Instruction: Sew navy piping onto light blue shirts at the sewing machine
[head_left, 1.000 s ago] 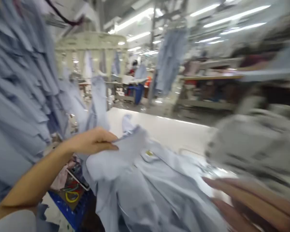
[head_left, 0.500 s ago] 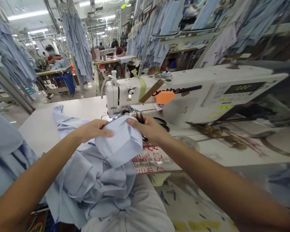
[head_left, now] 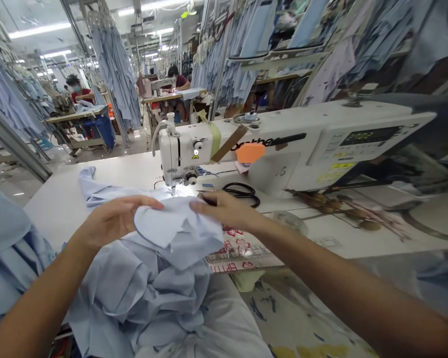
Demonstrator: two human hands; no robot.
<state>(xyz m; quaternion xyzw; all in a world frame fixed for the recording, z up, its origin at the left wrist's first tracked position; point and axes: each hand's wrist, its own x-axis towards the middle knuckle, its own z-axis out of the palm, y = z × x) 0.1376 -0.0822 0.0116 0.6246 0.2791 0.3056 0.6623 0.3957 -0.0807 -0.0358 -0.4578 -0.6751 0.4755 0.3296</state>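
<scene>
A crumpled pale blue shirt (head_left: 153, 283) lies heaped at the table's near edge, with a rounded fold of it (head_left: 175, 223) on top. My left hand (head_left: 115, 221) holds that fold's left edge, its fingers spread over the cloth. My right hand (head_left: 224, 209) grips the fold's right side, close to the needle of a white Brother sewing machine (head_left: 182, 151). A small dark tip shows under those fingers, but the hand hides what it is.
Black-handled scissors (head_left: 242, 194) lie behind my right hand, and a printed plastic sheet with a ruler (head_left: 239, 251) lies in front of them. Co-workers (head_left: 175, 79) sit at machines further back, among racks of hanging blue shirts (head_left: 115, 74).
The fold of shirt has dropped from a raised dome to a flatter shape near the needle. My hands have moved lower, and more of the black scissors shows.
</scene>
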